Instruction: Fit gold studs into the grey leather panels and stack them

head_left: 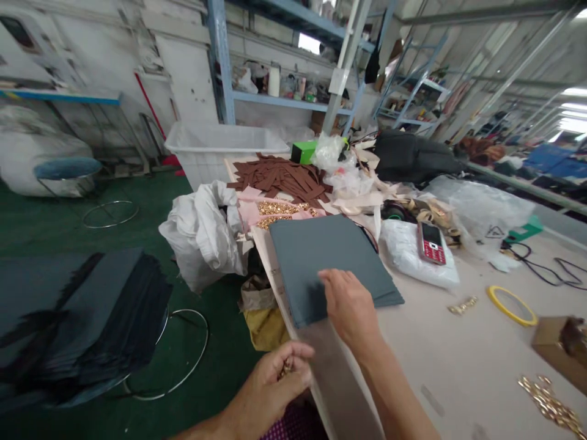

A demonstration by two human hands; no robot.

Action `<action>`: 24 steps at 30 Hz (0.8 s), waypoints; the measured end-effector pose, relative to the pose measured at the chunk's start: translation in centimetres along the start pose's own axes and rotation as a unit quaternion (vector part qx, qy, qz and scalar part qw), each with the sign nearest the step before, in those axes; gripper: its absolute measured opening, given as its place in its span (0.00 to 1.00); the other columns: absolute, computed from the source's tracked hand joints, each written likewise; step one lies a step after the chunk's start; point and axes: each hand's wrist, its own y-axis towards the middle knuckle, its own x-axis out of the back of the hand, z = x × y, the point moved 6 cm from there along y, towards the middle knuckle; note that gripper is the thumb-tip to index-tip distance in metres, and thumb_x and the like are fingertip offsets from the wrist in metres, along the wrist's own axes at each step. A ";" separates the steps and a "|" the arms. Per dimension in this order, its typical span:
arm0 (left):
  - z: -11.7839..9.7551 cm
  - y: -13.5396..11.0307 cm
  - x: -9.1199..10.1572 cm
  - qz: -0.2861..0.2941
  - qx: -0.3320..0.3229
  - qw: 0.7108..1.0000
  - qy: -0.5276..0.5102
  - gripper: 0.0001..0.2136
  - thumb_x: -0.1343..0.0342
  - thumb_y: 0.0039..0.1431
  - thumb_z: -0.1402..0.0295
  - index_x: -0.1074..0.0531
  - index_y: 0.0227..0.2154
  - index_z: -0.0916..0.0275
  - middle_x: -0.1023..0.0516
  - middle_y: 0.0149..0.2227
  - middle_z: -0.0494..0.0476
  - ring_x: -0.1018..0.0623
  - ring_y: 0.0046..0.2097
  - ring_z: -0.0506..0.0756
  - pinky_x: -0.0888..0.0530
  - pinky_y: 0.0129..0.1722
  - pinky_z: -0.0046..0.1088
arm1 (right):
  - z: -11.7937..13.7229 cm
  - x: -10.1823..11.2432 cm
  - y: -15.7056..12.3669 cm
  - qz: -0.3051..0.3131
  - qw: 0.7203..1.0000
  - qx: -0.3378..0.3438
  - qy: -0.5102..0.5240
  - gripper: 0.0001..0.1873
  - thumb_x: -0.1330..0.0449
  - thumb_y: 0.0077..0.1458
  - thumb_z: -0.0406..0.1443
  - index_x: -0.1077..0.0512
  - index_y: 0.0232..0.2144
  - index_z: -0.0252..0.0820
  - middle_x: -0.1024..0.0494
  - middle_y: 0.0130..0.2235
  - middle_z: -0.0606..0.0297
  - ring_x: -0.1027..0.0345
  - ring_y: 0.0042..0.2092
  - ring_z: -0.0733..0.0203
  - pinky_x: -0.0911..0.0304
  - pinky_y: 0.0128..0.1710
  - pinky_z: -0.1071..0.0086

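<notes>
My left hand [275, 385] is at the table's near left edge, fingers curled around small gold metal pieces [285, 369] that show in the gap between thumb and forefinger. A stack of dark blue-grey sheets [328, 247] lies on the table in front of me. Over the near part of that stack is my right hand [351, 305], its fingertips drawn together; whatever they pinch, if anything, is too small to make out. A brownish-grey strip [328, 360] runs along the table edge beneath my right wrist.
Brown strips [279, 177] and gold pieces on pink material [282, 211] lie beyond the sheets. At right are a red phone [431, 243] on a white packet, a yellow ring [512, 305] and gold links [548, 400]. More dark sheets [101, 311] are piled at left.
</notes>
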 end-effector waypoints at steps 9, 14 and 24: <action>-0.5 0.1 1.0 -0.028 -0.075 0.988 -0.131 0.20 0.37 0.54 0.51 0.26 0.41 0.62 0.24 0.31 0.53 0.28 0.31 0.51 0.29 0.38 0.28 | -0.7 0.2 -8.1 0.290 0.955 -0.044 0.055 0.17 0.52 0.60 0.25 0.25 0.33 0.42 0.21 0.33 0.63 0.28 0.37 0.57 0.37 0.38 0.65; 0.3 -1.0 -1.1 0.006 0.013 0.992 -0.129 0.18 0.36 0.53 0.54 0.24 0.38 0.64 0.24 0.30 0.55 0.25 0.33 0.54 0.28 0.34 0.28 | -1.5 2.1 -12.9 0.319 0.898 -0.186 0.238 0.13 0.49 0.63 0.36 0.25 0.32 0.44 0.23 0.31 0.68 0.29 0.34 0.62 0.37 0.35 0.69; 3.2 0.0 -0.7 -0.010 0.062 0.992 -0.106 0.20 0.39 0.51 0.50 0.32 0.20 0.63 0.45 0.10 0.41 0.49 0.14 0.44 0.51 0.14 0.21 | -3.4 -1.4 -12.8 0.117 0.758 -0.408 0.495 0.21 0.32 0.46 0.50 0.24 0.30 0.38 0.25 0.25 0.66 0.30 0.27 0.64 0.30 0.26 0.72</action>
